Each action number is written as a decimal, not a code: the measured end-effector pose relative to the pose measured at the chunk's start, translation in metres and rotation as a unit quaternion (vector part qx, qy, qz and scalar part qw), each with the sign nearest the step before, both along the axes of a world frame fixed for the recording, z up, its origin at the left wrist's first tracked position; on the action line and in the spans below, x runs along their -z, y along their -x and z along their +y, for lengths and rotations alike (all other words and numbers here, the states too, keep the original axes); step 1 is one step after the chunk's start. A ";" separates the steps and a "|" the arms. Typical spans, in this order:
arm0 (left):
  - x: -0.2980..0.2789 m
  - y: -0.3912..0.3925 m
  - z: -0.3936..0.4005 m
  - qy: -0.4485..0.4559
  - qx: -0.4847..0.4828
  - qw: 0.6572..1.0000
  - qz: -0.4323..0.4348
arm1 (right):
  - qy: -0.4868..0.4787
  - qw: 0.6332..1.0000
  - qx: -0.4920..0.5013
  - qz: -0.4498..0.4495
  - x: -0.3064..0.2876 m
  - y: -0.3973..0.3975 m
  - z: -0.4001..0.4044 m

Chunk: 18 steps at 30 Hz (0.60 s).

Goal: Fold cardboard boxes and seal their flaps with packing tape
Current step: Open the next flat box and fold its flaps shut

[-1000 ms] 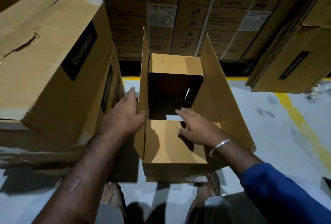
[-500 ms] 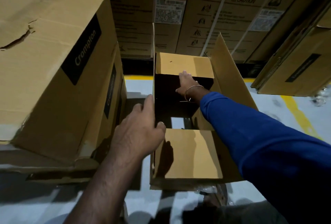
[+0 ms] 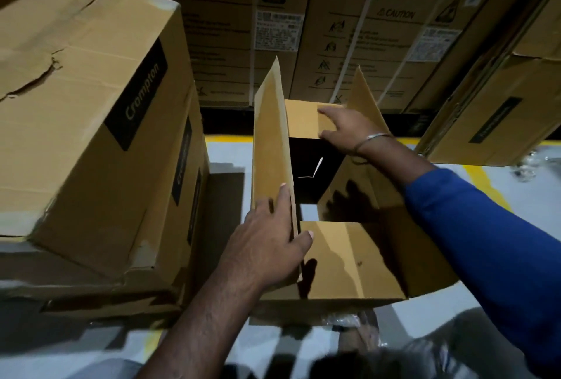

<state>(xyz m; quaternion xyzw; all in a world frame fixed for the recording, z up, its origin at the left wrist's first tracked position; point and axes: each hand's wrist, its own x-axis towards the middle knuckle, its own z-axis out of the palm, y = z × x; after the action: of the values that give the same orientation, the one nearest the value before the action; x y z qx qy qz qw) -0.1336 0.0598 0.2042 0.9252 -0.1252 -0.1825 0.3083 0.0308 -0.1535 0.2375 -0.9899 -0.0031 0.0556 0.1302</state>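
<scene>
While the open cardboard box [image 3: 349,260] stood on the smooth grey floor [image 3: 224,151] before you, your left hand [image 3: 267,245] pinched its tall left flap [image 3: 270,148] and your right hand [image 3: 349,130] gripped the flat far flap [image 3: 300,119].

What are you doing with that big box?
A person is folding the flaps of an open brown cardboard box that stands on the grey floor. The left hand grips the tall upright left flap, thumb inside and fingers outside. The right hand, with a metal bangle on its wrist, holds the far short flap. The near short flap is folded in. No tape is on the box yet. A closed Crompton cardboard box sits to the left.
</scene>
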 end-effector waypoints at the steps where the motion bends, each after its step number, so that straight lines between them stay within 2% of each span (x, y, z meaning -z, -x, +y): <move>1: 0.001 0.002 -0.003 0.001 0.006 1.000 0.003 | -0.008 1.000 0.013 -0.021 -0.015 0.017 -0.012; 4: 0.006 0.007 -0.012 -0.014 0.020 1.000 0.008 | -0.064 0.992 0.080 -0.068 -0.033 0.082 -0.052; 10: 0.016 0.017 -0.030 -0.108 0.085 0.989 0.045 | -0.162 0.967 0.195 0.016 0.010 0.173 -0.093; 14: 0.020 0.022 -0.034 -0.163 0.120 0.977 0.059 | -0.270 0.954 0.130 0.011 0.016 0.182 -0.082; 18: 0.028 0.017 -0.032 -0.188 0.121 0.973 0.052 | -0.250 0.966 0.064 0.016 0.025 0.171 -0.064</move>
<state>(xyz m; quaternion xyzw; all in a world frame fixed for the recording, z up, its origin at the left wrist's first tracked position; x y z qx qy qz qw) -0.1510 0.0280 0.1758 0.9338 -0.1838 -0.2862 0.1110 -0.1405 -0.2172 0.2124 -0.9230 0.0482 0.0601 0.3770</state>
